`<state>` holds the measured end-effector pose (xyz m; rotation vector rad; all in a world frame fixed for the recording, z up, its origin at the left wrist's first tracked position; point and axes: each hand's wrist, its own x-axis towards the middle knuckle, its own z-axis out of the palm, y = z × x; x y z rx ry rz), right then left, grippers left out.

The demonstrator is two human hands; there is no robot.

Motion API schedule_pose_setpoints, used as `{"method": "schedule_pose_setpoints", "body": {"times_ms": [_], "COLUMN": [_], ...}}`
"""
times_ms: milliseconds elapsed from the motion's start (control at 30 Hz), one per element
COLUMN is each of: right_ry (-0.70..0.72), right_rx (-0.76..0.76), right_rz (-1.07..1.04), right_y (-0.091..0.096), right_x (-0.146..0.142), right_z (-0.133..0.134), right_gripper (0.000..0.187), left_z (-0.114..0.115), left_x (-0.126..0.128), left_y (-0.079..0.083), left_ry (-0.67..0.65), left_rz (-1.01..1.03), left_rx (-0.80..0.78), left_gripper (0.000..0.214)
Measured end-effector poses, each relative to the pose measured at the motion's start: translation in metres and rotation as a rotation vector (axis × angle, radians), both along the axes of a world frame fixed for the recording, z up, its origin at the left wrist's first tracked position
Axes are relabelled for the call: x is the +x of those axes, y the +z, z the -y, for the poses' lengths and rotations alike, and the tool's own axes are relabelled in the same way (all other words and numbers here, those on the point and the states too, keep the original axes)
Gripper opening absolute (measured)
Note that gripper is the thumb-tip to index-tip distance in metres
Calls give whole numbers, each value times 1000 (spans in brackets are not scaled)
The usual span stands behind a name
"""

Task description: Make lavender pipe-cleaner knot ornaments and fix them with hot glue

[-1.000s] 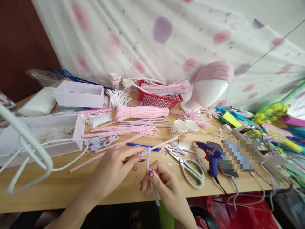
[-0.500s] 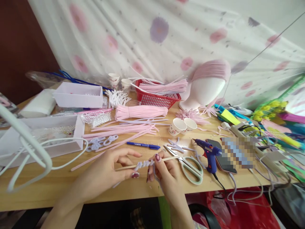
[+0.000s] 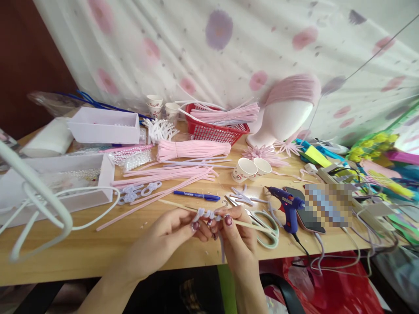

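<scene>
A thin wooden stick point(image 3: 253, 225) slants down to the right between my hands, with a pale purple pipe cleaner point(image 3: 207, 213) coiled round its middle. My left hand point(image 3: 173, 233) pinches the left part of the coil between thumb and fingers; the stick's left end sticks out beyond it. My right hand point(image 3: 240, 237) is closed on the stick just right of the coil, thumb on top. One loose end of the pipe cleaner hangs down between the hands. Scissors point(image 3: 267, 237) lie under the stick's right end. A blue marker point(image 3: 196, 195) lies beyond my hands.
A blue glue gun point(image 3: 288, 207) and a phone point(image 3: 314, 220) lie at right. Pink pipe cleaners point(image 3: 194, 149), paper cups point(image 3: 244, 169), a red basket point(image 3: 216, 133) and a foam head point(image 3: 281, 122) stand behind. White trays point(image 3: 106, 174) and a white looped stand point(image 3: 42, 192) occupy the left.
My left hand has shifted right, closer to my right hand, and grips at the coil. The stick now tilts down rightward, and its left end shows past the left hand.
</scene>
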<state>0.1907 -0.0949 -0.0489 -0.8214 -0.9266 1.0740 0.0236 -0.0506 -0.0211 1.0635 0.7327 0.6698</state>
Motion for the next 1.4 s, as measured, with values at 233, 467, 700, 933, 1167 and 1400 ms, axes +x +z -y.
{"method": "schedule_pose_setpoints", "body": {"times_ms": [233,467,700,933,1167,1400], "right_ry": [-22,68,128,165,151,56], "right_rx": [-82,-212,-277,-275,-242,-337], "right_rz": [-65,-141,-141,-163,-134,-156], "right_y": [5,5,5,2,9,7], "right_x": [-8,-7,-3,-4,-4,-6], "right_z": [3,3,3,4,9,5], "right_gripper": [19,27,34,33,32,47], "left_z": [9,5,6,10,10,13], "left_x": [7,4,-4,-6,-10,-3], "left_y": [-9,-11,-10,-8,-12,-14], "left_ry": [103,39,-42,-16,-9,85], "left_rz": [-42,-100,-242,-314,-448,-328], "left_rx": [-43,92,171,184,282,325], "left_gripper": [46,54,49,48,44,31]}}
